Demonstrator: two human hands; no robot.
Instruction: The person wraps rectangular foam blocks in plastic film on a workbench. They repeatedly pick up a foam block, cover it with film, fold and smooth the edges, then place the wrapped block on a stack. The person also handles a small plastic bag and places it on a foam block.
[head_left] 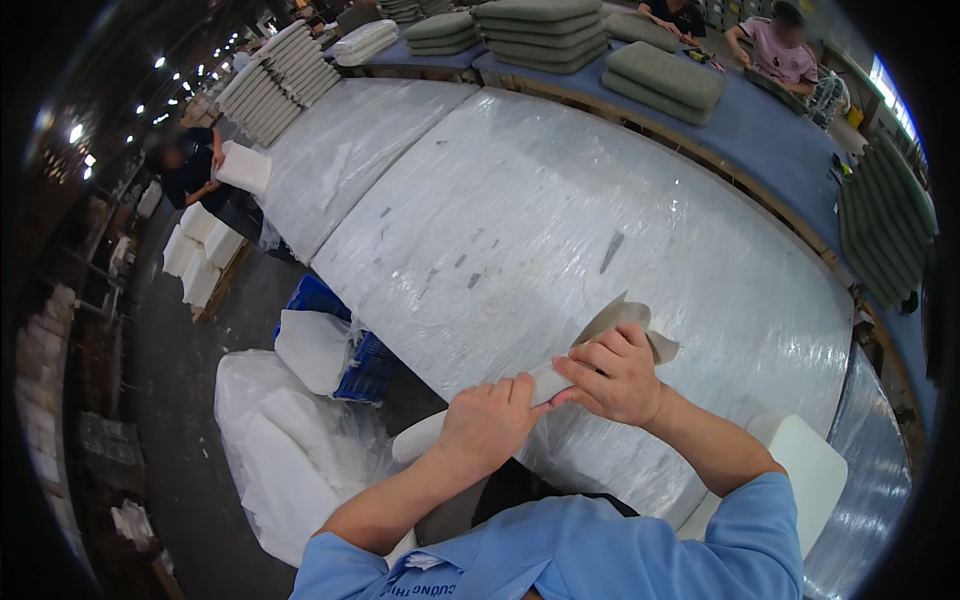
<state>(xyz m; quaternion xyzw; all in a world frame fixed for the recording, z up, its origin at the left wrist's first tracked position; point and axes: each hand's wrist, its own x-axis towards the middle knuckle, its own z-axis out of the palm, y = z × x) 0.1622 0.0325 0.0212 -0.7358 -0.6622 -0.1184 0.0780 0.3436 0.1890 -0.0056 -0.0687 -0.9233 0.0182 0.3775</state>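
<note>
Both of my hands grip one long white foam pad, seen nearly edge-on above the near edge of the table. My left hand (490,425) is closed around the middle of the white foam pad (420,436), whose near end sticks out to the left. Farther right, my right hand (615,375) is closed on the pad's far part, where a grey-beige fabric cover (605,318) flares out past the fingers. The thumbs almost meet between the hands. How far the cover reaches over the foam is hidden by my right hand.
Clear film covers the wide table (520,200). White foam pads (805,475) lie by my right elbow. Left are a plastic bag of foam (270,440) and a blue crate (365,370). Grey-green cushions (540,35) stack on a blue table (790,165). A person (190,165) holds a white pad.
</note>
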